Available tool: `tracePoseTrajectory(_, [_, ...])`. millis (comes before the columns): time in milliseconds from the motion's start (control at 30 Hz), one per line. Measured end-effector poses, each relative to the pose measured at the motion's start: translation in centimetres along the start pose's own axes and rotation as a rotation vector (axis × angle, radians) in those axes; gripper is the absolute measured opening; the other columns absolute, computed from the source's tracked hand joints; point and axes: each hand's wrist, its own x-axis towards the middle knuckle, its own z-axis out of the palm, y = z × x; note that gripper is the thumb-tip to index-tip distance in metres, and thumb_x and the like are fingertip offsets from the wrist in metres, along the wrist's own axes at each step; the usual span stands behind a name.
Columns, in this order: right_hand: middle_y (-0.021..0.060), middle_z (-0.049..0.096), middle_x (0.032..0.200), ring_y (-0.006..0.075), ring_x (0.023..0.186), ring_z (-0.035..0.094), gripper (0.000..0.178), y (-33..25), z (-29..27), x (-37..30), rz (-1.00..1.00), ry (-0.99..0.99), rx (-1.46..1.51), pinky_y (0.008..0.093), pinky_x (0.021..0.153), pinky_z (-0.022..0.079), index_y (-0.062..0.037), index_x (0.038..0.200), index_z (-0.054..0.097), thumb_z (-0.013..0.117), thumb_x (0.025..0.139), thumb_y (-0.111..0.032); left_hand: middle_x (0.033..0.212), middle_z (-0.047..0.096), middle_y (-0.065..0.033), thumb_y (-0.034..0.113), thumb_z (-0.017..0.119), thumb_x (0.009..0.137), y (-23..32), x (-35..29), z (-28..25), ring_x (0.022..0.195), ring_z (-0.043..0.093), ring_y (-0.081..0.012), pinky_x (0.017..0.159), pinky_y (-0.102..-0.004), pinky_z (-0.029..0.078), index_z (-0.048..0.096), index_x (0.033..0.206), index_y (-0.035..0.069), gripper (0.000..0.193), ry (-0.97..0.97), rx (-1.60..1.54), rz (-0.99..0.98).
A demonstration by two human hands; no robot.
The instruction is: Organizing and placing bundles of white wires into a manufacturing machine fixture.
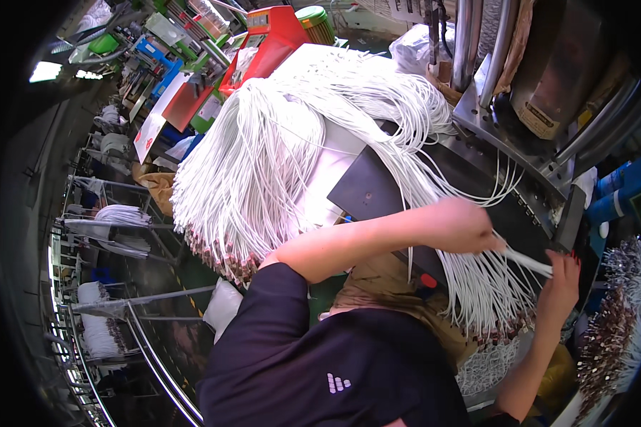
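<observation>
My left hand (pixel 468 226) is closed around a small bunch of white cables (pixel 523 261), which stretches across to the right. At the far end of that bunch, the fingers of my right hand (pixel 564 280) pinch it. Below my left forearm hangs a thick fan of white cables (pixel 477 288) with brownish connector ends. A bigger heap of white cables (pixel 253 153) spills over the left side of the work table, its connector tips hanging down. More strands run from the back of the table toward my hands, across a dark plate (pixel 370 186).
A metal machine (pixel 509 107) with upright bars stands at the right rear. Bundles of cable ends (pixel 612 341) hang at the far right. A red device (pixel 267 43) and a green bin (pixel 315 25) sit at the back. Racks with cable bundles (pixel 121 217) line the left.
</observation>
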Motion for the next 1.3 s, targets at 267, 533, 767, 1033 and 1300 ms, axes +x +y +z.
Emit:
tracePoseTrajectory(267, [0.011,0.068,0.106,0.0241,0.096,0.064,0.028,-0.6,4.1,1.1,0.671,0.068,0.922,0.0342,0.081,0.05,-0.0024,0.12,0.064,0.055,0.098,-0.015,0.071,0.054,0.0026,0.027,0.048,0.103,-3.3,-0.3,7.8,0.06,0.05,-0.0073,0.051,-0.0239,0.038,0.067,0.104,0.003,0.03,-0.175,-0.797,-0.055])
tracePoseTrajectory(533, [0.0114,0.069,0.103,0.0212,0.096,0.064,0.03,-3.0,4.9,1.8,0.214,-0.256,1.061,0.0318,0.089,0.048,0.0003,0.118,0.065,0.057,0.098,-0.02,0.074,0.052,0.0041,0.03,0.052,0.102,-2.4,3.2,8.8,0.06,0.046,-0.0054,0.053,-0.0214,0.037,0.069,0.11,0.009,0.028,-0.033,-0.838,-0.168])
tracePoseTrajectory(767, [0.0175,0.066,0.094,0.0354,0.086,0.064,0.017,-2.7,4.5,0.8,0.041,-0.662,0.66,0.0391,0.078,0.052,0.0013,0.091,0.071,0.064,0.091,-0.015,0.105,0.067,-0.0128,0.021,0.058,0.1,-7.2,7.7,3.3,0.084,0.064,-0.016,0.073,-0.0272,0.053,0.059,0.121,-0.002,0.031,0.262,-1.31,-0.187])
tracePoseTrajectory(1033, [0.0108,0.06,0.108,0.032,0.098,0.06,0.055,1.2,10.2,4.2,-0.005,-0.017,-0.169,0.0396,0.088,0.05,-0.0061,0.136,0.051,0.065,0.083,-0.007,0.11,0.067,-0.0174,0.014,0.058,0.1,-6.7,8.7,4.2,0.093,0.068,-0.0206,0.085,-0.031,0.056,0.058,0.12,-0.005,0.028,0.198,-1.267,-0.228])
tracePoseTrajectory(1300, [0.014,0.056,0.109,0.0317,0.101,0.058,0.062,1.8,7.4,2.6,0.016,-0.11,0.136,0.042,0.091,0.05,-0.001,0.137,0.05,0.065,0.077,-0.004,0.096,0.069,-0.0105,0.021,0.065,0.096,-6.8,8.7,4.7,0.083,0.068,-0.0172,0.079,-0.0286,0.055,0.065,0.111,-0.002,0.027,0.136,-0.994,-0.262])
